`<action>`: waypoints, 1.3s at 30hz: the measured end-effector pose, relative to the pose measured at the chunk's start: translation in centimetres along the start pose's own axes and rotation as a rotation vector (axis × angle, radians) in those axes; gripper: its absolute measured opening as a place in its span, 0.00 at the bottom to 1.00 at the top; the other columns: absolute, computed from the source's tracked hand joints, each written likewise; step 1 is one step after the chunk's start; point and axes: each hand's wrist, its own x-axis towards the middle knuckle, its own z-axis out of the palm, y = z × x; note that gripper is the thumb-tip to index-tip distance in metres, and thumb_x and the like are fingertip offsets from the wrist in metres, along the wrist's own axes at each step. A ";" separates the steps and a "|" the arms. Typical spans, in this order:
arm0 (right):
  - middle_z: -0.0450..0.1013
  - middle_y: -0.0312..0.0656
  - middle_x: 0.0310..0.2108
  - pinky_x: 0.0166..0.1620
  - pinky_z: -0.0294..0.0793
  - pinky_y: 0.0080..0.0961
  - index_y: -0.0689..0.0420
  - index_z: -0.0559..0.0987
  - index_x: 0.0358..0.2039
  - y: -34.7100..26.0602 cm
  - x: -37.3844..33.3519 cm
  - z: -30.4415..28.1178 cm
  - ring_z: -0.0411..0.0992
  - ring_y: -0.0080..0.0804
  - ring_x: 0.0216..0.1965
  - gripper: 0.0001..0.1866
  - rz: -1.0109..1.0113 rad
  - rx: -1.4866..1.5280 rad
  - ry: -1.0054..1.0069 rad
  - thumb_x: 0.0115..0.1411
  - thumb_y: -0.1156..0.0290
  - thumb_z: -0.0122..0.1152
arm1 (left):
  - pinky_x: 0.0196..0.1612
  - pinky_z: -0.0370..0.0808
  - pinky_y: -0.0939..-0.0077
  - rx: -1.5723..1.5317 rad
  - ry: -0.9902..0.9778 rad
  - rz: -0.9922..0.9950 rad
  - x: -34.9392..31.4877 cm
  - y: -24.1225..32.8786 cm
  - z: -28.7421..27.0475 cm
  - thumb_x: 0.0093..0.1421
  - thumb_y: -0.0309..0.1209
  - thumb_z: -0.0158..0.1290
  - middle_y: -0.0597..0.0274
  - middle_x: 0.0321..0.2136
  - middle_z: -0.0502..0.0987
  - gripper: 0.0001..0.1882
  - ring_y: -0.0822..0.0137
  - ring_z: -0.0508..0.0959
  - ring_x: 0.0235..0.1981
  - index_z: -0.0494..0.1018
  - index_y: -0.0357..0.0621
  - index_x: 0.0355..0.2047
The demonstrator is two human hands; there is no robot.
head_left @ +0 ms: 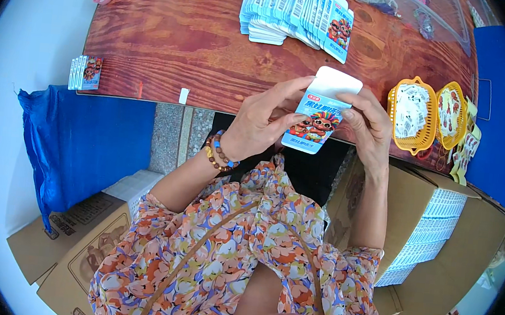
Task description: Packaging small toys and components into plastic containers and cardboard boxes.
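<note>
Between my two hands, over the table's near edge, is a small blue and white card box (315, 122) printed with colourful cartoon figures. Its white top flap stands up, unfolded. My left hand (267, 113) grips the box's left side, thumb on the printed front. The right hand (365, 121) pinches its upper right edge near the flap, thumb and fingers bent. Farther back on the table lies a fanned pile of flat blue boxes (297, 10) of the same print.
On the right stand a yellow basket (414, 115) of white packets and a smaller yellow basket (450, 114) with stickers. A clear plastic bin (445, 21) is at the back right. Several finished-looking boxes (85, 73) stand far left. An open carton (424, 235) of stacked boxes sits low right.
</note>
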 end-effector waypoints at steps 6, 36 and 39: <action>0.73 0.41 0.48 0.51 0.72 0.25 0.62 0.78 0.51 -1.1 0.1 0.8 0.72 0.28 0.48 0.16 -0.045 -0.121 0.051 0.62 0.77 0.62 | 0.46 0.80 0.68 0.297 -0.118 0.136 1.0 0.0 -1.6 0.61 0.24 0.56 0.54 0.46 0.78 0.25 0.64 0.81 0.44 0.68 0.45 0.60; 0.80 0.49 0.44 0.51 0.76 0.26 0.63 0.81 0.49 -5.6 2.3 -0.3 0.80 0.35 0.45 0.14 0.112 -0.426 -0.189 0.64 0.80 0.58 | 0.41 0.79 0.69 0.009 -0.107 -0.180 1.0 0.1 -0.7 0.59 0.23 0.58 0.53 0.39 0.79 0.31 0.63 0.83 0.39 0.59 0.43 0.61; 0.78 0.52 0.47 0.51 0.77 0.31 0.62 0.79 0.53 -6.1 2.0 0.0 0.79 0.44 0.48 0.17 0.014 -0.478 -0.235 0.63 0.79 0.59 | 0.43 0.79 0.69 -0.044 -0.088 -0.189 1.0 0.1 -0.7 0.59 0.24 0.58 0.53 0.41 0.79 0.32 0.64 0.82 0.40 0.60 0.45 0.62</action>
